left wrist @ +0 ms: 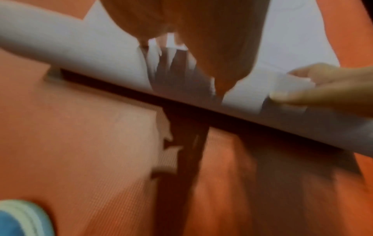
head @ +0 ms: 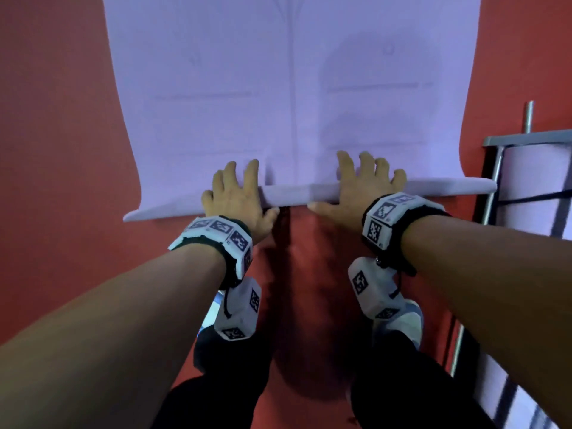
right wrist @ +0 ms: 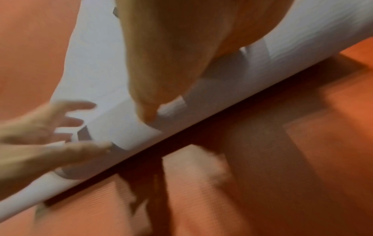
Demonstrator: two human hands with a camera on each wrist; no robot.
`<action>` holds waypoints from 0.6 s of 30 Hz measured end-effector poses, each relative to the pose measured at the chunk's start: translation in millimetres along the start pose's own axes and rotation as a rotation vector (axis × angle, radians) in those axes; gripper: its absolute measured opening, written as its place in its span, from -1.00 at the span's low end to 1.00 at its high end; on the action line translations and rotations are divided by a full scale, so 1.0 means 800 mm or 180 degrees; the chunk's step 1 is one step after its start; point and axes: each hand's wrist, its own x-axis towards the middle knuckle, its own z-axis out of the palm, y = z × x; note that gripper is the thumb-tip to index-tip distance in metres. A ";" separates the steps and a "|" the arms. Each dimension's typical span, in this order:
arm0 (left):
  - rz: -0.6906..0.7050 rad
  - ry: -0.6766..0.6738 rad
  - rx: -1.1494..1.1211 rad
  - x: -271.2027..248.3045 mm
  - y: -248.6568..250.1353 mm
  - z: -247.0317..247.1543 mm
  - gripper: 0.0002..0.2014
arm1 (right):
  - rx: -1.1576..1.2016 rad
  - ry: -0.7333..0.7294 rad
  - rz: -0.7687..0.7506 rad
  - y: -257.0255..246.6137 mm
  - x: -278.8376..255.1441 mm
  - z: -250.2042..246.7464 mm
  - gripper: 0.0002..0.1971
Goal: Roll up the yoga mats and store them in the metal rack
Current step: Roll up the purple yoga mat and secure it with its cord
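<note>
Early going on this one: the lilac yoga mat [head: 291, 88] lies on the red floor [head: 55, 119], only its near edge turned into a thin roll [head: 297, 195]. The left hand [head: 236, 196] and right hand [head: 360, 185] press on that roll, fingers spread flat, clamped on nothing. Nearly the whole length is left to roll. The metal rack [head: 495, 168] at right already holds a rolled mat [head: 532, 178].

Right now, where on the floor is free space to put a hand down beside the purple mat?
Bare red floor lies left of the purple mat, and between the roll and the person's knees. The right is crowded: the metal rack stands close to the roll's end.
</note>
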 end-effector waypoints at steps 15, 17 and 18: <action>0.0929 0.0665 0.1204 0.101 -0.009 0.043 -0.15 | -0.0216 0.1779 -0.1045 0.014 0.126 0.044 -0.34; 0.0924 0.0298 0.1273 0.107 -0.006 0.021 -0.14 | -0.0345 0.1566 -0.1138 0.012 0.130 0.026 -0.35; 0.0923 0.0132 0.1328 0.107 -0.005 0.010 -0.15 | -0.0294 0.1487 -0.1194 0.012 0.130 0.018 -0.38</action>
